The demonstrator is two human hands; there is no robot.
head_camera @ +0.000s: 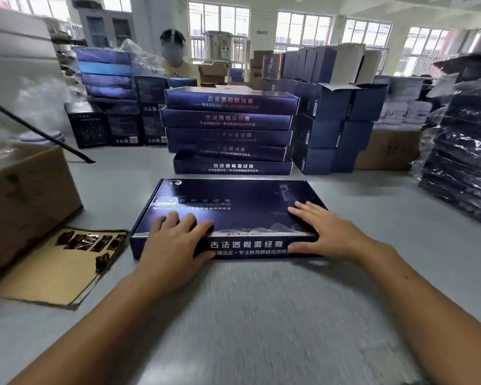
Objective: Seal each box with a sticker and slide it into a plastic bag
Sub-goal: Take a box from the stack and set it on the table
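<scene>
The left hand (175,243) and right hand (328,232) press flat on the dark blue box (233,207) at its near edge, thumbs against its front wall. A sticker sheet (67,262) lies at nine o'clock, stacked boxes (229,129) at twelve.

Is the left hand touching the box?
Touching. The head view shows the left hand flat on the box lid, thumb against its front face.

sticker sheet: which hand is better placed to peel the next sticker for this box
Left, probably. The sticker sheet lies on the table left of the box, just beside the left hand. The right hand rests on the box's right end, farther away, and could hold it steady.
</scene>
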